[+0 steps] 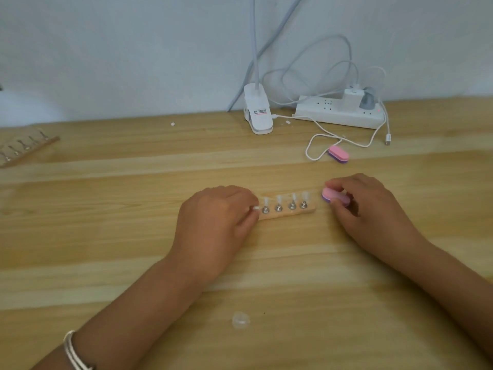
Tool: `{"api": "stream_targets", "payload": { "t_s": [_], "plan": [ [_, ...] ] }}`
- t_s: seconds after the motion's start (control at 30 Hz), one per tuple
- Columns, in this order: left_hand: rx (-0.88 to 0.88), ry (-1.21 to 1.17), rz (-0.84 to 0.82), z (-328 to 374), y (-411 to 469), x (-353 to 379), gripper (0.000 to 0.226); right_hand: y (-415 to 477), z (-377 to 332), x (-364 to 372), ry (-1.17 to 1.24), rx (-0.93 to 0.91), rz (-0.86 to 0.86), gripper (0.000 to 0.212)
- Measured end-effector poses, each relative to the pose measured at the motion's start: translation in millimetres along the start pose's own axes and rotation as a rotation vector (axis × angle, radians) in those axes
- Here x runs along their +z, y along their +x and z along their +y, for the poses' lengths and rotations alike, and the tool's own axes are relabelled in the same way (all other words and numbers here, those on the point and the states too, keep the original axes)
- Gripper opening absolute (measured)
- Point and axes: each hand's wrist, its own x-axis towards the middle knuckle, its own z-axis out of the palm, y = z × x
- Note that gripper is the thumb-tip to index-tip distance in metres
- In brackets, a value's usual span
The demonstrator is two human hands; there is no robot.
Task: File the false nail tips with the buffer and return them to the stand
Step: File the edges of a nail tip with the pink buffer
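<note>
Looks mid-job to me. The left hand (216, 222) is pinching a clear false nail tip (255, 208) right at the left end of the short pale wooden stand (286, 214) in the middle of the frame. It's either seating the tip or lifting it, can't tell which. Four more clear tips (293, 196) stand upright on the stand's metal pegs. The right hand (373, 209) grips a pink-and-purple foam buffer block (334, 199) just right of the stand. No way to say which tips are already filed. A second wooden stand (26, 150) sits upper left.

The left hand (213, 225) hid the left end of the stand (286, 214); what it pinched, perhaps a nail tip (255, 208), was too small to tell.
</note>
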Motion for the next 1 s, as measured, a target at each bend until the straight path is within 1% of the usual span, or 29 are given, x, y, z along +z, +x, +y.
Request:
{"api": "stream_targets", "payload": {
  "t_s": [0.03,0.1,0.13,0.2,0.23,0.27,0.33,0.43,0.53,0.6,0.67,0.77,0.93,1.0],
  "plan": [
    [-0.054,-0.076,0.012,3,-2,-2,0.003,0,1,0,-0.003,-0.004,-0.003,0.026],
    [-0.177,-0.310,-0.009,8,-7,-4,0.005,-1,1,-2,0.042,-0.010,0.029,0.022],
    [-0.213,-0.419,-0.032,10,-10,-4,0.009,-3,-2,-4,0.104,-0.002,0.082,0.018],
    [-0.247,-0.589,-0.072,15,-14,-2,0.014,-8,-11,-9,0.271,-0.004,0.247,0.009],
    [-0.268,-0.654,-0.090,16,-16,0,0.013,-12,-17,-11,0.352,-0.026,0.314,0.008],
    [-0.291,-0.702,-0.106,16,-18,2,0.011,-16,-24,-13,0.422,-0.061,0.345,0.009],
    [-0.336,-0.760,-0.135,13,-22,7,0.011,-27,-36,-9,0.488,-0.165,0.305,0.012],
    [-0.378,-0.854,-0.184,12,-28,11,0.014,-42,-42,4,0.378,-0.358,0.174,0.021],
    [-0.352,-0.875,-0.197,14,-30,9,0.011,-44,-42,14,0.266,-0.511,0.089,0.025],
    [-0.338,-0.871,-0.189,14,-29,8,0.016,-43,-43,16,0.253,-0.564,0.068,0.023],
    [-0.321,-0.834,-0.186,13,-29,9,0.018,-44,-43,15,0.234,-0.589,0.072,0.021],
    [-0.300,-0.795,-0.194,13,-30,11,0.014,-43,-39,11,0.191,-0.597,0.110,0.022],
    [-0.254,-0.763,-0.202,11,-30,12,0.009,-46,-39,16,0.176,-0.694,0.084,0.031],
    [-0.258,-0.787,-0.204,12,-29,12,0.010,-44,-36,15,0.169,-0.666,0.097,0.029]
  ]
}}
